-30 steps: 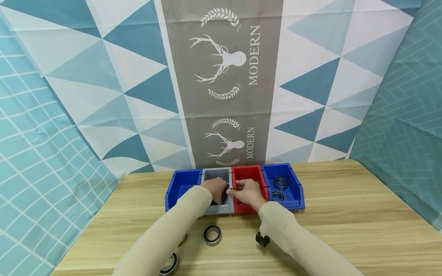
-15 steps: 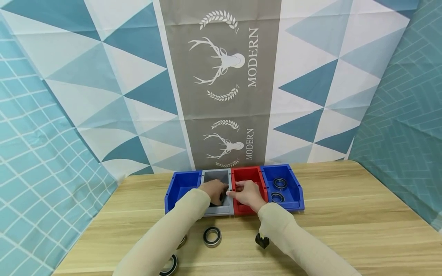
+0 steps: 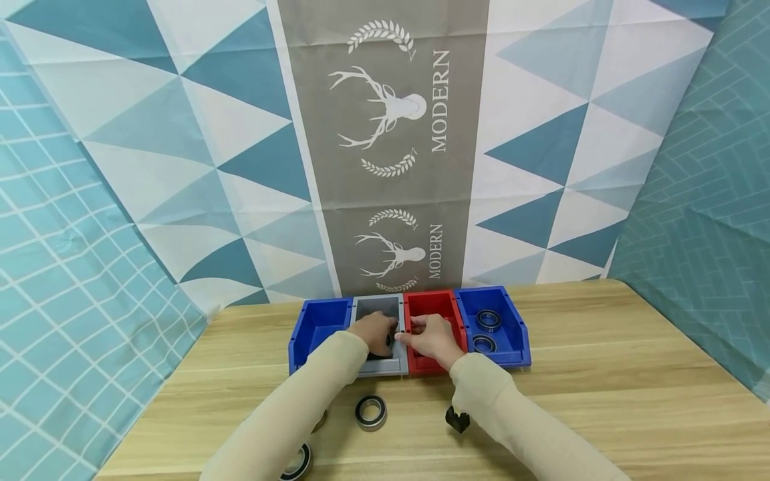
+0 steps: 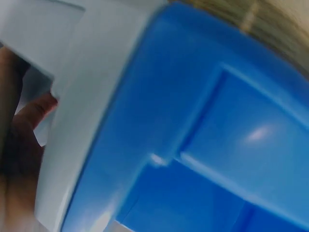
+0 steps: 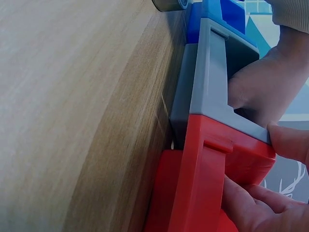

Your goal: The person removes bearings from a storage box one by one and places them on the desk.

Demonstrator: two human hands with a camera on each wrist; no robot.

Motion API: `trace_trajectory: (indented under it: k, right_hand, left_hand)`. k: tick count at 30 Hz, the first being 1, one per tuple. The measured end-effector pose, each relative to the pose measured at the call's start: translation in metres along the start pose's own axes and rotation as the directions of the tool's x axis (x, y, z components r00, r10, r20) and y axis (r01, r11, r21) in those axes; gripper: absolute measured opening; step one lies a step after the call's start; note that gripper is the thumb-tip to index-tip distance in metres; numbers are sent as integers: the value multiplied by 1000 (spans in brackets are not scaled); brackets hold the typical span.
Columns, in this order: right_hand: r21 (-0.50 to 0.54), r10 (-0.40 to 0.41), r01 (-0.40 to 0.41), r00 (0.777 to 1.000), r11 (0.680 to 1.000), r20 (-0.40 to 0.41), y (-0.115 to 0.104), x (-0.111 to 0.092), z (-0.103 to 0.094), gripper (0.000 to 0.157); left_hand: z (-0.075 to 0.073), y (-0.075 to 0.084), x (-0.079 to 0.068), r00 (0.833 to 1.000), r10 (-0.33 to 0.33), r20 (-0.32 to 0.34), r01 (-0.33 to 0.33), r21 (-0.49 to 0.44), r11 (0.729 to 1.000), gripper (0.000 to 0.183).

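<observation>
My left hand (image 3: 374, 332) reaches down into the grey bin (image 3: 385, 367). A dark thing shows by its fingers; whether they hold it I cannot tell. In the left wrist view a finger (image 4: 38, 110) shows behind the grey bin's wall. My right hand (image 3: 430, 337) pinches the adjoining side walls of the grey and red bins. Its thumb (image 5: 289, 141) lies toward the grey side, and its other fingers reach into the red bin (image 3: 430, 304). Little of the red bin's inside can be seen past the hand.
Blue bins (image 3: 325, 314) flank the row; two bearings (image 3: 488, 319) lie in the right one. On the wooden table sit a bearing (image 3: 370, 412), another bearing (image 3: 296, 462) and a partly covered ring (image 3: 321, 421). A small black object (image 3: 457, 419) shows by the right sleeve.
My left hand has shifted slightly inside the grey bin, with its fingers turning and more of the dark thing showing. The right hand keeps its grip on the walls.
</observation>
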State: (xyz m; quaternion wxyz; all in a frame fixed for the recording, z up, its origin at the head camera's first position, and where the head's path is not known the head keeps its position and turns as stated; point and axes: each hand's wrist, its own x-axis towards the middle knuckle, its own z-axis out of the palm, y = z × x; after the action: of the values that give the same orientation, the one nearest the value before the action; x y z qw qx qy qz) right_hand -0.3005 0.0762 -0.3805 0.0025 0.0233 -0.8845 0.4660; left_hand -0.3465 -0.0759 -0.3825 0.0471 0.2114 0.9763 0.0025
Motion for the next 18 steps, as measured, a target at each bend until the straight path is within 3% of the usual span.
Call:
trace_trajectory:
  k: [6, 18]
  right_hand:
    - [-2, -10, 10, 1000, 1000, 2, 1, 1, 1, 57]
    - [5, 9, -9, 1000, 1000, 0, 2, 2, 1, 56]
  left_hand:
    - [0, 3, -1, 999, -47, -18, 46, -29, 999, 36]
    - [-7, 15, -8, 992, -115, -47, 117, 31, 993, 60]
